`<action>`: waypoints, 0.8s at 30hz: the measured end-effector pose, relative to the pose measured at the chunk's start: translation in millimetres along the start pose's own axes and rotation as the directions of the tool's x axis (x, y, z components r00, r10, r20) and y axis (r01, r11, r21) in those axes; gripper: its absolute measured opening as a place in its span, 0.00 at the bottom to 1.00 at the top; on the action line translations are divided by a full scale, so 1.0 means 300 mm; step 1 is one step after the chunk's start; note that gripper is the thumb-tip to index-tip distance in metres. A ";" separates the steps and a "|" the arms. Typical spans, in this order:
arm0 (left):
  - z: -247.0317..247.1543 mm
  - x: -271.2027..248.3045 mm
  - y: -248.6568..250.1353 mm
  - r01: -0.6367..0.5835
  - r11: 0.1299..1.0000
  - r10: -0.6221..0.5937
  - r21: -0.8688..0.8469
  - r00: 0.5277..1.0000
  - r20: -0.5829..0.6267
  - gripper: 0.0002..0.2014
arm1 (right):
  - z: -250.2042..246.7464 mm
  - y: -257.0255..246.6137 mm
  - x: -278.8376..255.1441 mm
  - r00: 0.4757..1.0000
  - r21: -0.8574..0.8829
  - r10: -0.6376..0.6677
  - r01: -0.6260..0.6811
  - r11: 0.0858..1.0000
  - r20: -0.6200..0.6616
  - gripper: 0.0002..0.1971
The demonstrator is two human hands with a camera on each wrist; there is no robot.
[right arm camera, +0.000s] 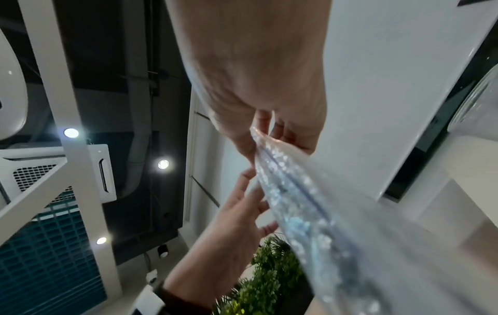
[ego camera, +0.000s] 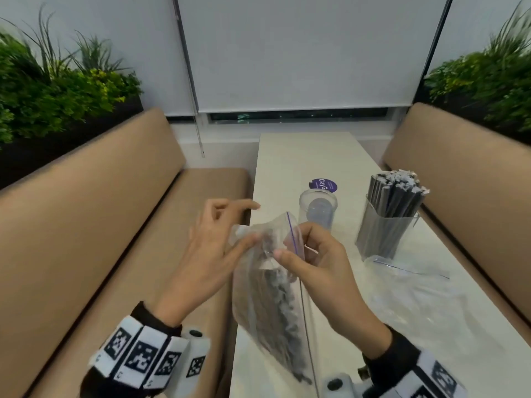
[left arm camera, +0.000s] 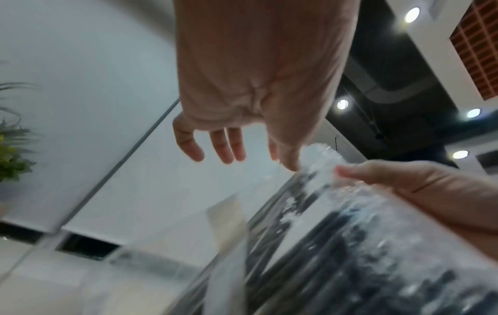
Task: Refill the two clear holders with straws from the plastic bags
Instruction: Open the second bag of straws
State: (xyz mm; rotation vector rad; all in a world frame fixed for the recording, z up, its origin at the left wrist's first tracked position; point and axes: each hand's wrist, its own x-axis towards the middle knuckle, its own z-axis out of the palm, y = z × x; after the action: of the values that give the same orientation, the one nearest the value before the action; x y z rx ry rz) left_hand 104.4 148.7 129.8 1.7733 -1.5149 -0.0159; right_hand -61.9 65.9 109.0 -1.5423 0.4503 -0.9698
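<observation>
A clear zip bag of grey wrapped straws (ego camera: 273,300) hangs over the near edge of the white table (ego camera: 301,156). My right hand (ego camera: 284,248) pinches the bag's blue-lined zip edge; the right wrist view shows that edge (right arm camera: 310,213) running out from my fingers (right arm camera: 291,138). My left hand (ego camera: 254,224) has its thumb against the other lip of the bag's mouth, its fingers spread loosely and apart from the plastic (left arm camera: 223,149). An empty round clear holder (ego camera: 317,209) stands just beyond the bag. A square clear holder (ego camera: 386,225) to its right is packed with grey straws.
An empty, crumpled plastic bag (ego camera: 411,294) lies on the table at the right. A purple round sticker (ego camera: 323,185) sits behind the round holder. Tan benches flank the table, left (ego camera: 115,225) and right (ego camera: 474,182), with green plants behind them.
</observation>
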 end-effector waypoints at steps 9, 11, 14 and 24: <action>0.054 -0.013 0.112 0.194 0.871 -0.218 -0.451 0.976 -0.003 0.10 | 0.049 -0.040 -0.014 0.992 -0.245 -0.061 0.086 0.966 0.108 0.18; 0.037 -0.010 0.106 0.240 0.804 -0.266 -0.544 0.964 0.032 0.04 | 0.039 -0.051 -0.010 0.994 -0.201 -0.009 0.031 0.979 0.112 0.20; 0.016 -0.014 0.116 0.378 0.665 -0.276 -0.644 0.926 0.258 0.11 | 0.024 -0.056 0.010 0.995 -0.150 0.095 -0.095 0.984 -0.005 0.11; 0.035 -0.024 0.133 0.410 0.667 -0.309 -0.623 0.912 0.269 0.04 | 0.028 -0.057 0.019 0.996 -0.320 0.083 -0.084 0.943 -0.018 0.13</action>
State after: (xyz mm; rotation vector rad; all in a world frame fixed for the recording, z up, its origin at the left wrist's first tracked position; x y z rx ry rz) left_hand 64.2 150.1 141.6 1.4419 -1.0135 -0.8138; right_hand -56.2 70.8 127.2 -1.7968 0.6991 -0.8636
